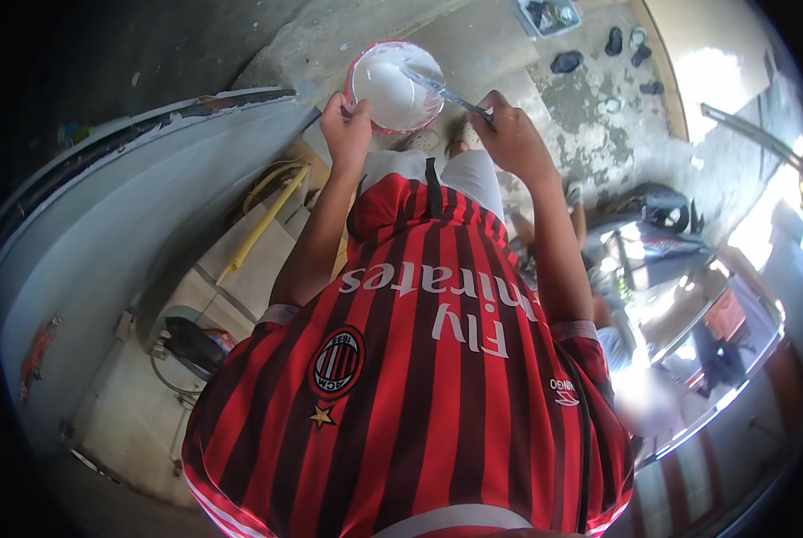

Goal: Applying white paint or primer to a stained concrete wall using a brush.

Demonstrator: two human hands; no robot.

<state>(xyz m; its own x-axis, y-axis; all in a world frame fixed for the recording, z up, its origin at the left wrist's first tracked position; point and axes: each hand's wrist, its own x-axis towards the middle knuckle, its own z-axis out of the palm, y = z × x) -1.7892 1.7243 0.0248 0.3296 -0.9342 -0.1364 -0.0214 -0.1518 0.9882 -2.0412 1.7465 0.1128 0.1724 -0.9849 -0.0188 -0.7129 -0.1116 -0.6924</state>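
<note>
A round tub [424, 115] with a red-pink rim stands at the top middle, beyond my feet. White paint-like stuff [385, 94] lies inside it and coats its wall. My left hand [347, 133] grips the tub's near left rim, thumb on top and fingers curled over. In my right hand [512, 134], to the right of the tub, is the handle of a slim grey tool [455, 97]. This tool slants over the right rim, and its far end reaches into the tub. Whether it is a brush or a scraper I cannot tell.
Left stands a pale curved panel [150, 170] with a dark top edge. A yellow tube [262, 224] lies beside it. Several shoes [566, 62] and a blue bin [546, 16] are on the stained floor at upper right. Another person's leg [577, 215] shows beyond my right forearm.
</note>
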